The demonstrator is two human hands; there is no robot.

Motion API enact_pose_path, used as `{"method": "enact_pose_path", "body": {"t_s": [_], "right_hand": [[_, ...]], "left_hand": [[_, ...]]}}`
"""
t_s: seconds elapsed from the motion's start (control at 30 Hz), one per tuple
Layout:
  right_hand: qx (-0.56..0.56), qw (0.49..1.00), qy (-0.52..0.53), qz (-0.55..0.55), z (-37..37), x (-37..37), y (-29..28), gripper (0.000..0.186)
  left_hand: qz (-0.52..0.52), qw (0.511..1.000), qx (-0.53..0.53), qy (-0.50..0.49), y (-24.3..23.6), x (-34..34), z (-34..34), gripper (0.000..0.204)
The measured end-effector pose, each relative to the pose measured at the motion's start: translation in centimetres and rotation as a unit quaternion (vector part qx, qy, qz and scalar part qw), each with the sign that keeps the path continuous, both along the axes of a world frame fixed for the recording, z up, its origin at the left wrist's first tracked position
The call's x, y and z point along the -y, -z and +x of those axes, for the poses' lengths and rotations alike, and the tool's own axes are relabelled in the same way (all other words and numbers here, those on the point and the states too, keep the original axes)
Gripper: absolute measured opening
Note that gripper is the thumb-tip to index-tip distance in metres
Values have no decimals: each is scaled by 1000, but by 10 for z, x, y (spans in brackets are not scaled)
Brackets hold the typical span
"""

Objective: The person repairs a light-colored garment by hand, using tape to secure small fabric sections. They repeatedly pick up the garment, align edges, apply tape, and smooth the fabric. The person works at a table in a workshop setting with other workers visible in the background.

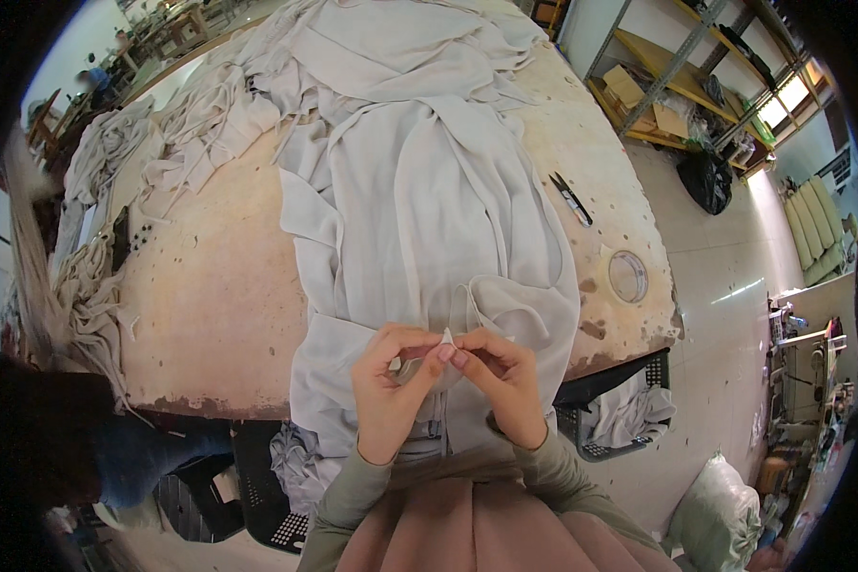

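Light grey fabric [415, 191] lies in long folds over the table and hangs past its near edge towards me. At that edge my left hand [394, 386] and my right hand [507, 381] meet, thumbs and fingertips almost touching. Between them they pinch a small peak of the same grey fabric, which sticks up above the fingertips. Both hands are closed on it. The fabric just under my fingers is partly hidden by them.
On the table's right lie thread snips [571, 199] and a tape roll [627, 276]. Black crates with cloth, one a basket [596, 439], stand below the near edge. More beige fabric [95, 296] hangs at left. Shelving [672, 71] and a white sack [715, 510] are at right.
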State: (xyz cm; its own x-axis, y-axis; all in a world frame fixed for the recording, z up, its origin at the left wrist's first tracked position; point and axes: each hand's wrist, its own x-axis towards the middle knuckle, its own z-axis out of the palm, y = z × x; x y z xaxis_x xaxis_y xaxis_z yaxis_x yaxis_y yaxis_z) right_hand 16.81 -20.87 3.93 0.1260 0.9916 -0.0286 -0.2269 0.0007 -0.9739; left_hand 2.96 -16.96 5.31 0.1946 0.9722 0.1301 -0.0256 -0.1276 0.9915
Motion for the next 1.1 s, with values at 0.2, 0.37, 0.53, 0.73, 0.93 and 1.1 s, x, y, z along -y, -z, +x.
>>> {"method": "enact_pose_path", "body": {"t_s": [0.2, 0.37, 0.53, 0.73, 0.93, 1.1], "right_hand": [[248, 954, 113, 126, 0, -3, -4, 24], [408, 896, 128, 116, 18, -10, -4, 33], [562, 823, 10, 79, 36, -7, 12, 38], [415, 898, -144, 2, 58, -15, 25, 24], [403, 898, -178, 6, 76, -31, 1, 25], [525, 800, -277, 86, 71, -32, 1, 32]], "left_hand": [[208, 957, -158, -129, 3, 6, 3, 18], [394, 859, -248, -212, 7, 6, -1, 25], [402, 854, -247, -218, 4, 4, 1, 26], [-146, 986, 75, 29, 0, -14, -4, 25], [-145, 985, 12, 92, -1, -63, -11, 32], [16, 994, 81, -67, -7, -90, -13, 35]]}}
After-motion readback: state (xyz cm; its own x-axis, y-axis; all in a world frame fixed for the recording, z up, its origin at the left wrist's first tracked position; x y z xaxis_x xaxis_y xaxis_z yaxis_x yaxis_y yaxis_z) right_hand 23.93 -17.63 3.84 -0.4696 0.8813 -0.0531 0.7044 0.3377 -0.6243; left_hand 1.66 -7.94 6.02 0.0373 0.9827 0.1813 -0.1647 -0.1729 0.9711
